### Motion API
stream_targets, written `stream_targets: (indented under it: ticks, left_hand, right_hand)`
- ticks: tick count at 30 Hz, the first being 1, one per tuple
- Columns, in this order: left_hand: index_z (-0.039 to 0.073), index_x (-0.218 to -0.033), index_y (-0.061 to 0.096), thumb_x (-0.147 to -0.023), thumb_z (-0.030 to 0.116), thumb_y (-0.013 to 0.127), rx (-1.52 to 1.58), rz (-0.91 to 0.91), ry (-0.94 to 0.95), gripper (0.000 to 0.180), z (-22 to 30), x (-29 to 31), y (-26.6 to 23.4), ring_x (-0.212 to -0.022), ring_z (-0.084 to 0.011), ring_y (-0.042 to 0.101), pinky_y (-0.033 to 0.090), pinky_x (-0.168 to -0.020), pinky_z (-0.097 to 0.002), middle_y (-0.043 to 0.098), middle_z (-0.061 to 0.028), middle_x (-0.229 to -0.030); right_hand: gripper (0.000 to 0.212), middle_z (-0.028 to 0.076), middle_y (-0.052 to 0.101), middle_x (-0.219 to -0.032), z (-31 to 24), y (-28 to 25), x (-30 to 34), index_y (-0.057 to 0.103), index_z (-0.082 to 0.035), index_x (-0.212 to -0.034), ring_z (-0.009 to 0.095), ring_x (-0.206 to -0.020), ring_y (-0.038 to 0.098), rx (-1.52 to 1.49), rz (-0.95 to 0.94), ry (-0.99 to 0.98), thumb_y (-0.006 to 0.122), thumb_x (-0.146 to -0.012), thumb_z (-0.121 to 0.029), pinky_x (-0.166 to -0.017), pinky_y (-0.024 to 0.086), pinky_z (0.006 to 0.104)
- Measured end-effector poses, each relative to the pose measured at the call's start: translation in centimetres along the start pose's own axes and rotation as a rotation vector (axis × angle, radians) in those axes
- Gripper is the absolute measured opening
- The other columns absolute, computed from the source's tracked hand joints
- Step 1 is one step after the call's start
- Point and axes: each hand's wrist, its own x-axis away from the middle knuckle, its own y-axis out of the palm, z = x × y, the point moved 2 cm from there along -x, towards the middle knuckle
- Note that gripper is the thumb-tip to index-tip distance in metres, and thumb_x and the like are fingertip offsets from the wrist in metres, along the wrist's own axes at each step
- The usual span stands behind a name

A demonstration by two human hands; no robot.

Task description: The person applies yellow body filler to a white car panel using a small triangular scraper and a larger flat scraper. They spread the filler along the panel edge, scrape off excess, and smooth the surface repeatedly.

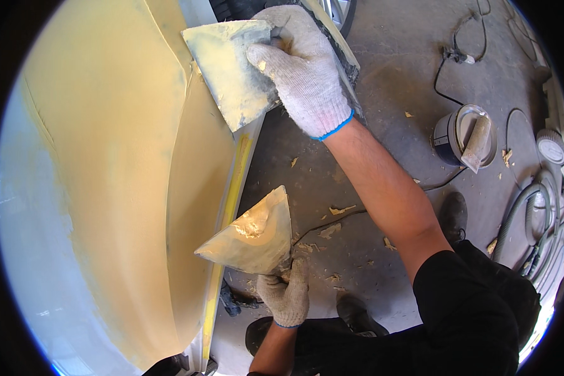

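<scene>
My right hand (304, 69), in a white knit glove with a blue cuff, grips a flat, putty-smeared spreader (232, 72). The spreader's left edge lies at the edge of a large curved vehicle body panel (116, 125); I cannot tell whether it presses on it. Cream-yellow filler coats most of this panel, with pale blue-white showing along its left side. Lower down, my gloved left hand (286, 293) holds a putty plate (257, 238) by its corner. A glossy lump of yellow putty (254, 224) sits on the plate, close beside the panel's right edge.
Yellow tape (235, 178) runs down the panel's right border. On the grey floor (388, 150) stands a can (446, 141) with a putty-crusted scraper (478, 141) across its top. Dried putty flakes, a black cable (448, 94) and a coiled hose (514, 216) lie around. My shoes (357, 313) show below.
</scene>
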Motion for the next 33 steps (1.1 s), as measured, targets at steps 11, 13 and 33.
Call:
stream_targets:
  ticks: [11,13,33]
  left_hand:
    - [0.004,-0.111,0.059,-0.094,0.005,0.073,-0.029,0.000,-0.004,0.022,-0.02,0.13,-0.05,-0.048,-0.0073,0.052,0.039,-0.042,-0.0233,0.063,-0.0042,-0.076]
    - [0.004,-0.111,0.059,-0.094,0.006,0.073,-0.035,-0.005,-0.007,0.022,-0.04,0.17,-0.13,-0.048,-0.0073,0.052,0.039,-0.042,-0.0233,0.063,-0.0044,-0.076]
    - [0.004,-0.110,0.061,-0.094,0.007,0.074,-0.008,-0.010,-0.036,0.021,-0.10,0.26,0.14,-0.051,-0.0067,0.053,0.040,-0.043,-0.0230,0.065,-0.0044,-0.078]
  right_hand:
    - [0.029,0.002,0.064,-0.093,-0.13,0.07,-0.29,0.063,-0.005,-0.116,0.007,-0.079,0.059,0.037,-0.016,0.116,0.068,-0.089,0.002,-0.072,0.053,0.0247]
    - [0.028,0.002,0.064,-0.093,-0.09,0.17,-0.25,0.063,-0.005,-0.116,0.007,-0.079,0.060,0.018,-0.018,0.104,0.068,-0.089,0.002,-0.072,0.053,0.0248]
    - [0.027,0.002,0.065,-0.096,0.32,0.63,-0.30,0.063,-0.005,-0.114,0.008,-0.081,0.062,0.007,-0.017,0.086,0.067,-0.089,0.004,-0.071,0.053,0.0246]
